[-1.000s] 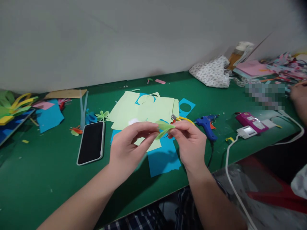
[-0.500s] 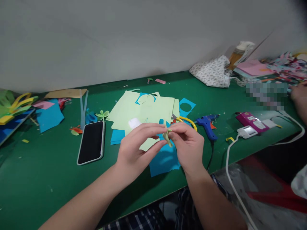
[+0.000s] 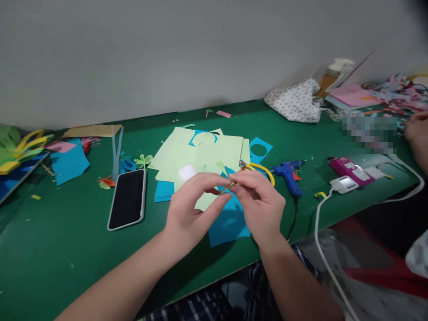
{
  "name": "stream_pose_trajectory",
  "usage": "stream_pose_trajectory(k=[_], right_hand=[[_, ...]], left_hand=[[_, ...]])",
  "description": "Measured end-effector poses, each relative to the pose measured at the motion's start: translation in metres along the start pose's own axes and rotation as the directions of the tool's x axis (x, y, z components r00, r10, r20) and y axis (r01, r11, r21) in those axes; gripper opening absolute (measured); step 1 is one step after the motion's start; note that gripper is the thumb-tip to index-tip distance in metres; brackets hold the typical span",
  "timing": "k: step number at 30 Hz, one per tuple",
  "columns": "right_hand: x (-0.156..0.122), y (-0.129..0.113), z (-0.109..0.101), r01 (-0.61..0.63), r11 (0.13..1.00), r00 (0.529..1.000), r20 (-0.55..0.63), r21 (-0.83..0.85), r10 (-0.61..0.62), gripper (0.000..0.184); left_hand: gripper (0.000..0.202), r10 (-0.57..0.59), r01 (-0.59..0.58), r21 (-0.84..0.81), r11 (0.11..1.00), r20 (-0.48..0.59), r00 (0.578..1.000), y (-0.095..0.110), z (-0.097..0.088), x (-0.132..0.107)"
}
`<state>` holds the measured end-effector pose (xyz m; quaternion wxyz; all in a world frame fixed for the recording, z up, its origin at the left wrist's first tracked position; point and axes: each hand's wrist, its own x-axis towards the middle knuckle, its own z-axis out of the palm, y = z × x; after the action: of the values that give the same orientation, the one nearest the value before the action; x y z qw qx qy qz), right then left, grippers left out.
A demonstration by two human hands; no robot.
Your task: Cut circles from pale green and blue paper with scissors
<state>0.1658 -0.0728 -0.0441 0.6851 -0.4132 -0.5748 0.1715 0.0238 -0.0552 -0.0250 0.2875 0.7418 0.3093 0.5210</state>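
Green paper pc (image 3: 221, 166) has turned in the fingers: 1 s ago its two flaps spread flat toward the L hand (image 3: 194, 200), half a sec ago it hung down, & now one flap sticks up & away, just beyond the fingertips. L hand has also shifted a bit to the R, so both sets of tips sit closer. Phone (image 3: 127, 199), glue gun (image 3: 289, 174) & sheets stay put. Prob. means the pc is being re-gripped or shaped by hand; no sign of it being set down yet.

Pc is held up off the bench (image 3: 67, 240), btwn the two hands. R hand (image 3: 262, 200) pinches it betw. thumb & index. L hand's index tip is right up by the pinch, thumb a little below w/ a gap showing; can't tell if L actually grips or just steadies.

Rel. to hands: pale green sheets (image 3: 214, 156) lie beyond & partly under them, blue sheet (image 3: 230, 225) below, btwn the wrists. Yellow-handled tool (image 3: 264, 171) is just past R knuckles, glue gun further R. Phone is L of L hand, w/ green loop flower (image 3: 143, 160) by its far end.
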Motion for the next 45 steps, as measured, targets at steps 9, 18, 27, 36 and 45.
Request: stream_pose_trajectory(k=[9, 18, 27, 36, 45], right_hand=[[0.001, -0.001, -0.001, -0.025, 0.994, 1.0, -0.018, -0.103, 0.023, 0.022], [-0.001, -0.001, 0.0, -0.197, 0.98, 0.98, 0.019, 0.009, 0.197, 0.023], [0.003, -0.003, -0.004, -0.159, 0.987, 0.986, 0.051, -0.005, 0.159, 0.027], [0.003, -0.002, -0.003, -0.075, 0.993, 0.995, 0.059, -0.091, 0.081, 0.022], [0.001, -0.004, -0.004, -0.218, 0.976, 0.974, 0.064, -0.003, 0.218, 0.021]], left_hand=[[0.019, -0.372, 0.331, -0.291, 0.898, -0.097, 0.923, 0.006, 0.003, 0.003], [0.007, -0.42, 0.395, -0.222, 0.891, -0.073, 0.905, 0.002, -0.003, 0.006], [0.012, -0.335, 0.336, 0.002, 0.942, -0.06, 0.94, 0.005, -0.006, 0.004], [0.016, -0.229, 0.236, 0.167, 0.957, -0.06, 0.972, 0.007, -0.007, 0.003], [0.015, -0.153, 0.178, 0.304, 0.936, -0.104, 0.983, 0.005, -0.008, 0.0]])
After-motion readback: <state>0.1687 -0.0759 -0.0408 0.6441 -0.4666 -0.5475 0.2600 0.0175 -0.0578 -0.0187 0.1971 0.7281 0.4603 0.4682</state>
